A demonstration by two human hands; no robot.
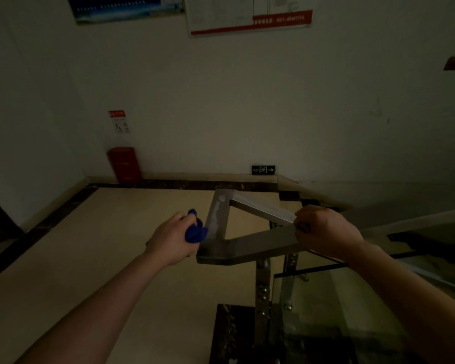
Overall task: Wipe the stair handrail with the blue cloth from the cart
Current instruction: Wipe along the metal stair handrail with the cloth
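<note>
- Left hand [170,239] gripped the bunched cloth [195,229] against the rail's [247,245] left edge.
- Right hand [323,232] curled around the rail.
- Glass panel [313,298] stood below it; red bin [125,164] far beyond.

Handrail [250,245] brushed metal, dull sheen, pale smudges on bend. Blue cloth [195,231] soft, bunched fabric. Glass panel [313,306] glossy, transparent. Floor [103,245] smooth polished tile.

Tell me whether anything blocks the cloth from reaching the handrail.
Nothing visible does. The left hand holds the bunched blue cloth right at the handrail corner's left edge. The right hand grips the rail farther right, clear of it.
</note>
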